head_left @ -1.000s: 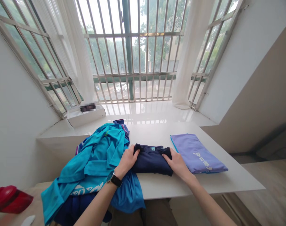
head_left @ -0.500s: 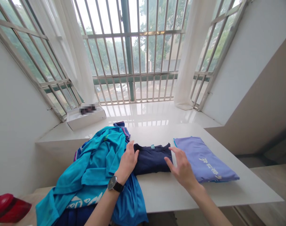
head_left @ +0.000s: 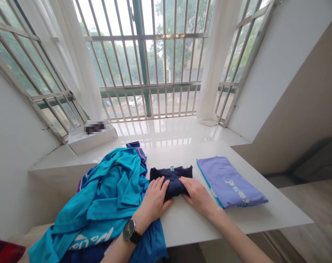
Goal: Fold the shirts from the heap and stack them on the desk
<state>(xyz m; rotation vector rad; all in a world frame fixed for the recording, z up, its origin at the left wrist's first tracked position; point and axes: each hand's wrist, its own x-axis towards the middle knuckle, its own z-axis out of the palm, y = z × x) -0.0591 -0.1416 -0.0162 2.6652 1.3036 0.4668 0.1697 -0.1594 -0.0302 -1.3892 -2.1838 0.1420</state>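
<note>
A folded navy T-shirt lies on the white ledge, its collar and small tag at the far edge. My left hand, with a black watch at the wrist, grips its near left corner, fingers on top and thumb at the near edge. My right hand holds the near right corner in the same manner. To the left, beside my left hand, is a loose heap with a turquoise shirt on top. A folded lavender shirt with white lettering lies to the right, apart from my right hand.
The white ledge ends at a near edge below my wrists. An open white box stands at the back left. Barred windows and white curtains rise behind. A red object shows at the lower left corner.
Both hands have come down from the sides of the navy T-shirt onto its near edge and taken hold there. The view has shifted slightly right.
</note>
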